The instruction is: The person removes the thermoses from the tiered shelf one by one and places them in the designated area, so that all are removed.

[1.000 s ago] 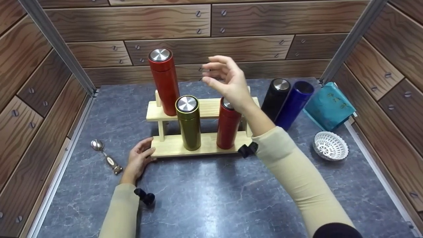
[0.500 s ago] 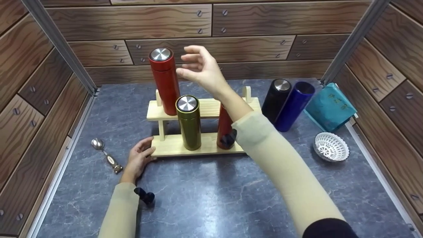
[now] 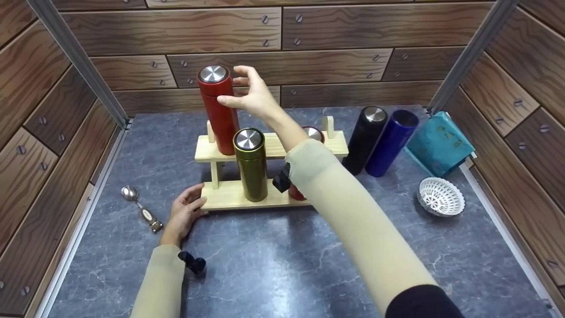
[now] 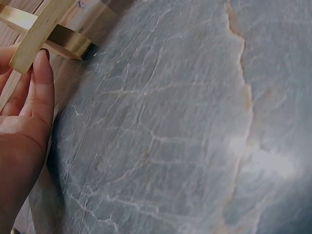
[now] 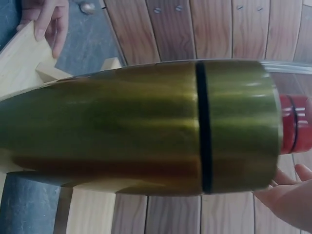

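A two-tier wooden rack (image 3: 223,194) stands mid-table. My left hand (image 3: 182,215) grips the left end of its lower shelf; in the left wrist view, thumb and fingers lie on either side of the board (image 4: 36,36). On the upper shelf, at the left, stands a tall red flask (image 3: 219,119) with a steel-topped lid. My right hand (image 3: 257,96) is at its upper right side, thumb in front and fingers spread behind. An olive-green flask (image 3: 252,172) stands on the lower shelf. Beside it, another red flask (image 3: 314,133) is mostly hidden by my right arm.
Right of the rack stand a black flask (image 3: 365,139) and a blue flask (image 3: 390,148). Farther right are a teal packet (image 3: 441,143) and a white woven bowl (image 3: 441,196). A spoon (image 3: 143,210) lies at the left. Wood-patterned walls enclose the back and sides.
My right hand has moved left across the rack, from above the second red flask to the side of the tall red one. The left hand has stayed on the shelf end.
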Motion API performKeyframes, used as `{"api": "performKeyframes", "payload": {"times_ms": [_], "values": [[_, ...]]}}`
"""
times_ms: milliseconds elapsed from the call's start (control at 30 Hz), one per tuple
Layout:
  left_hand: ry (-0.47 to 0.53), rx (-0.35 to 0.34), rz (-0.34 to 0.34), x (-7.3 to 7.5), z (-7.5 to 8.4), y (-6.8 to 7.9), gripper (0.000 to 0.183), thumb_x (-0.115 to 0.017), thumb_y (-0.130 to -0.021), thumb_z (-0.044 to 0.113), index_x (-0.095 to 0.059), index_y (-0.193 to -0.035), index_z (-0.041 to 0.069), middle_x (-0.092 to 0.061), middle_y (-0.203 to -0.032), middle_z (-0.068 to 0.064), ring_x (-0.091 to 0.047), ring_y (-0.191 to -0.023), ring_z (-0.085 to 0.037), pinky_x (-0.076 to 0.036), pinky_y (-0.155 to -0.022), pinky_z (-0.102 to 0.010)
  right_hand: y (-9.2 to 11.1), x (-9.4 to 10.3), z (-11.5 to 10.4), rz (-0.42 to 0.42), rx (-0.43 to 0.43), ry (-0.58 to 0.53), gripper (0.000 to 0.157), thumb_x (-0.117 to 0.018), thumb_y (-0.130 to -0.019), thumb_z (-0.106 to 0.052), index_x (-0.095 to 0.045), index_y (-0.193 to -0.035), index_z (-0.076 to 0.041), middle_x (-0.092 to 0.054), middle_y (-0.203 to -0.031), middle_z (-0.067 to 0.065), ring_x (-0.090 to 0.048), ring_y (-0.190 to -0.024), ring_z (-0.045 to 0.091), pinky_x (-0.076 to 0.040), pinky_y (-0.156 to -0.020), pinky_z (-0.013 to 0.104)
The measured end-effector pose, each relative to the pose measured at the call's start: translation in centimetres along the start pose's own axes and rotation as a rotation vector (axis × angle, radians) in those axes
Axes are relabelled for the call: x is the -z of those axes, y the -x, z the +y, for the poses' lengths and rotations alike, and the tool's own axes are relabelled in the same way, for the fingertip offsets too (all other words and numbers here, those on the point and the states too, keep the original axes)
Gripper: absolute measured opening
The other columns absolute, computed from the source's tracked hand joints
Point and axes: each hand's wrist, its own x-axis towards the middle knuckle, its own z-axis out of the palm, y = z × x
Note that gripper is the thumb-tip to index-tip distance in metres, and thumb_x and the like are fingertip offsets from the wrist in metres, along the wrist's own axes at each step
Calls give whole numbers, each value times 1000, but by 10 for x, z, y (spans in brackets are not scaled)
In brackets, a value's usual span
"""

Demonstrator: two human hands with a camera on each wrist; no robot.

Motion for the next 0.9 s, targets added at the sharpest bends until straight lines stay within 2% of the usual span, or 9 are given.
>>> {"api": "performKeyframes", "payload": {"times_ms": [333,500,700,900], "values": [[-7,-9,11,1,-2,-1,51,-66,-83,0,-49,-131,4,-51,-125,-10,-59,-85,-17,-53,-60,-29,-11,-8,9,-8,-27,-42,78,-80,-70,-7,-37,-134,-8,-49,-125,11,-51,-110,23,-48,-86,33],[-36,8,7,2,-3,-1,54,-67,-83,3,-47,-133,5,-50,-125,-8,-59,-88,-16,-53,-62,-28,-14,-14,12,-2,-14,-18,82,-82,-66,-6,-37,-135,-10,-50,-124,8,-51,-109,21,-46,-86,30],[-23,-5,14,2,-1,1,51,-66,-83,1,-49,-131,5,-52,-123,-9,-59,-88,-16,-53,-61,-28,-15,-22,15,-24,15,49,88,-82,-67,-4,-33,-139,-12,-49,-122,7,-51,-108,19,-43,-88,28],[-6,-14,-4,1,-2,1,50,-64,-84,-1,-48,-131,4,-51,-123,-10,-59,-85,-17,-53,-60,-29,-15,-23,18,-16,29,33,85,-80,-66,3,-37,-137,-14,-52,-118,5,-53,-105,19,-43,-87,27]]}}
